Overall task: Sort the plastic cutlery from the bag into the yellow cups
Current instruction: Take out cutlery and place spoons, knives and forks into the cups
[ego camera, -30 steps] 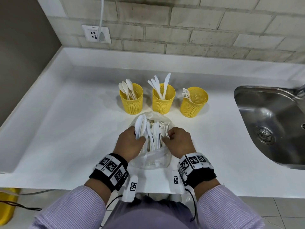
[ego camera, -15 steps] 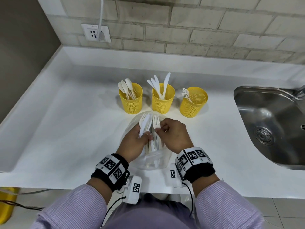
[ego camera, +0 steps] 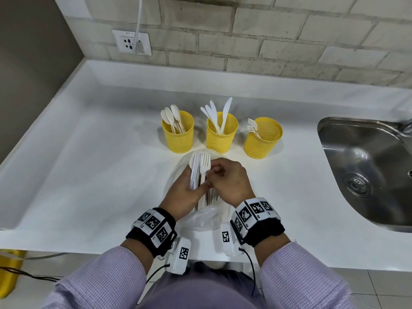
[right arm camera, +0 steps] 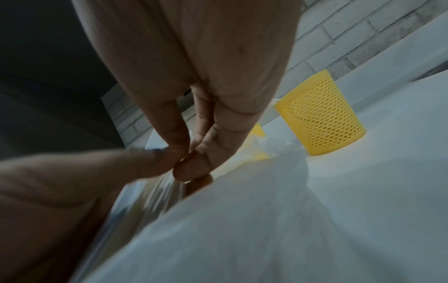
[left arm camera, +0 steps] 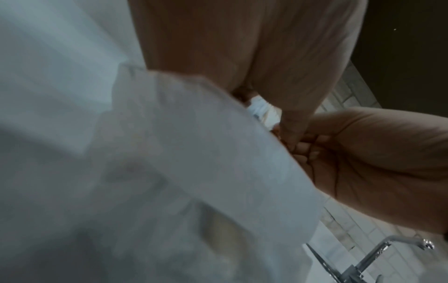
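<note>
Three yellow mesh cups stand in a row on the white counter: the left cup [ego camera: 178,132] has spoons, the middle cup [ego camera: 221,132] has knives, the right cup [ego camera: 263,137] has forks. In front of them lies a clear plastic bag [ego camera: 201,219] of white cutlery. My left hand [ego camera: 186,192] grips a bundle of white cutlery [ego camera: 196,168] sticking out of the bag. My right hand [ego camera: 227,177] pinches a white fork [ego camera: 204,163] at the bundle's right side. In the right wrist view my right hand's fingertips [right arm camera: 191,153] meet the left thumb over the bag [right arm camera: 242,220], with the right cup [right arm camera: 320,114] behind.
A steel sink [ego camera: 365,166] is set into the counter on the right, its tap [left arm camera: 378,256] showing in the left wrist view. A wall socket [ego camera: 131,42] with a white cable sits on the brick wall at the back left. The counter's front edge is just below my wrists.
The cutlery has been gathered from a spread fan into a tight bundle in my left hand. My right hand moved left and up and now pinches one fork.
</note>
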Demonstrator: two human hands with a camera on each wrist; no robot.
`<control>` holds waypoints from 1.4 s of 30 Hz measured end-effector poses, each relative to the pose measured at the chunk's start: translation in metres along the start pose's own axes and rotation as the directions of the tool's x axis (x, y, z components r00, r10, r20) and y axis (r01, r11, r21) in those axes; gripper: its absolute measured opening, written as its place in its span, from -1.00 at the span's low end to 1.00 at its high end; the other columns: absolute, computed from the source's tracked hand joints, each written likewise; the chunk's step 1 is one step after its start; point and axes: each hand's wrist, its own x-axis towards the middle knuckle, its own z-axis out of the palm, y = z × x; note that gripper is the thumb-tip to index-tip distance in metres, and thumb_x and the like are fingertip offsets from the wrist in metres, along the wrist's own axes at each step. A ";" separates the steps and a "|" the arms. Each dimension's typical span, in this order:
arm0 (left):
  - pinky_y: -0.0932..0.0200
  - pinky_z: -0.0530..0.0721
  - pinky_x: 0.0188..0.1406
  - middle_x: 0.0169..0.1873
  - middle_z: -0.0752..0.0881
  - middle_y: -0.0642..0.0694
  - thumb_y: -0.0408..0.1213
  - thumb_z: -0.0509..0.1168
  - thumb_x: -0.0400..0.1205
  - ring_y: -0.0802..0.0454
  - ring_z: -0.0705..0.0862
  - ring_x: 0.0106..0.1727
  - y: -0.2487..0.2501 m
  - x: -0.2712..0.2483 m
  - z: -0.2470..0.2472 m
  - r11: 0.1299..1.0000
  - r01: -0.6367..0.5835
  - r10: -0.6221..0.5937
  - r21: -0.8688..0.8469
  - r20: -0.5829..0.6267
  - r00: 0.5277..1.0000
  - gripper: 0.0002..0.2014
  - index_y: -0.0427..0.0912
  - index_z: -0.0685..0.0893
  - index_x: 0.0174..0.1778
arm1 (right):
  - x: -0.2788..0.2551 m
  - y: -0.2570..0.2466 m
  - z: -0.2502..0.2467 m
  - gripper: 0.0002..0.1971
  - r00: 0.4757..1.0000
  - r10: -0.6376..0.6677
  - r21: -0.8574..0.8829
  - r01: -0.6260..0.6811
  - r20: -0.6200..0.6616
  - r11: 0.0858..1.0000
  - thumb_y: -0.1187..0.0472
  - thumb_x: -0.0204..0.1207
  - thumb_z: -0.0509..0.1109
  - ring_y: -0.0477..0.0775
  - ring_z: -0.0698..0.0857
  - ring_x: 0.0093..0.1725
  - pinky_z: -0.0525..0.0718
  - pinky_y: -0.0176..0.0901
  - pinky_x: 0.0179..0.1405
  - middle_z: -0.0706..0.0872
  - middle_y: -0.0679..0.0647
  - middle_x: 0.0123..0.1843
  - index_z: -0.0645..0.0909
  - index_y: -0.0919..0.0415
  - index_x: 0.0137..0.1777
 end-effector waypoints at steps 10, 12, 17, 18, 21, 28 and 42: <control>0.34 0.55 -0.04 -0.30 0.64 0.06 -0.18 0.17 0.85 0.18 0.63 -0.20 -0.004 0.007 -0.004 0.994 0.076 -0.094 -0.083 -0.230 0.969 -0.84 0.01 0.59 -0.01 | -0.001 0.018 -0.014 -0.60 0.998 -0.060 -0.146 0.055 -0.028 0.988 0.54 0.52 0.26 0.03 0.75 0.03 0.70 -0.08 0.23 0.79 0.08 0.07 0.77 0.20 0.20; 0.22 0.63 -0.03 -0.27 0.64 0.02 -0.22 0.17 0.86 0.08 0.68 -0.18 0.000 0.011 -0.006 0.958 0.085 -0.156 -0.272 -0.250 0.956 -0.89 -0.06 0.60 0.10 | 0.001 0.018 -0.014 -0.57 0.988 -0.156 -0.252 0.154 0.010 0.956 0.58 0.51 0.24 0.12 0.74 0.12 0.61 -0.23 0.22 0.72 0.19 0.14 0.76 0.27 0.25; 0.15 0.60 -0.44 -0.29 0.57 -0.10 -0.30 0.13 0.87 0.00 0.60 -0.43 0.016 0.014 -0.010 0.851 0.058 -0.192 -0.521 -0.207 0.959 -0.87 -0.18 0.56 0.23 | 0.018 0.015 -0.015 -0.57 0.948 -0.255 -0.431 0.313 0.188 0.846 0.48 0.58 0.30 0.30 0.71 0.16 0.66 0.11 0.26 0.59 0.22 0.30 0.69 0.25 0.41; 0.15 0.58 -0.46 -0.29 0.58 -0.10 -0.30 0.13 0.87 0.01 0.56 -0.46 0.017 0.014 -0.011 0.860 0.056 -0.186 -0.507 -0.210 0.960 -0.87 -0.17 0.57 0.23 | 0.022 0.014 -0.014 -0.57 0.939 -0.258 -0.474 0.338 0.227 0.813 0.42 0.60 0.33 0.33 0.68 0.16 0.66 0.14 0.27 0.57 0.23 0.31 0.67 0.22 0.45; 0.14 0.51 -0.50 -0.30 0.60 -0.10 -0.25 0.18 0.86 0.01 0.48 -0.50 0.019 0.014 -0.011 0.866 0.069 -0.192 -0.496 -0.201 0.961 -0.90 -0.17 0.55 0.20 | 0.031 0.011 -0.008 -0.58 0.931 -0.181 -0.636 0.351 0.318 0.687 0.22 0.65 0.36 0.35 0.56 0.24 0.62 0.20 0.27 0.51 0.21 0.37 0.61 0.14 0.51; 0.12 0.46 -0.53 -0.36 0.57 -0.07 -0.25 0.38 0.75 0.04 0.47 -0.50 0.012 0.010 -0.009 0.904 0.146 -0.228 -0.401 -0.166 0.959 -0.87 -0.11 0.57 0.14 | 0.043 0.010 -0.002 -0.80 0.924 -0.184 -0.679 0.373 0.336 0.632 0.21 0.64 0.39 0.34 0.57 0.16 0.68 0.24 0.10 0.54 0.20 0.22 0.71 0.15 0.22; 0.19 0.69 -0.10 -0.22 0.85 0.01 -0.01 0.70 0.40 0.11 0.80 -0.16 0.002 0.012 -0.001 0.990 0.136 -0.137 -0.026 -0.064 0.988 -0.66 -0.04 0.78 -0.04 | 0.028 -0.016 -0.031 -0.76 0.954 -0.296 0.012 0.296 0.051 0.955 0.42 0.61 0.41 0.00 0.80 -0.28 0.81 -0.10 -0.12 0.76 -0.10 -0.25 0.74 0.03 -0.03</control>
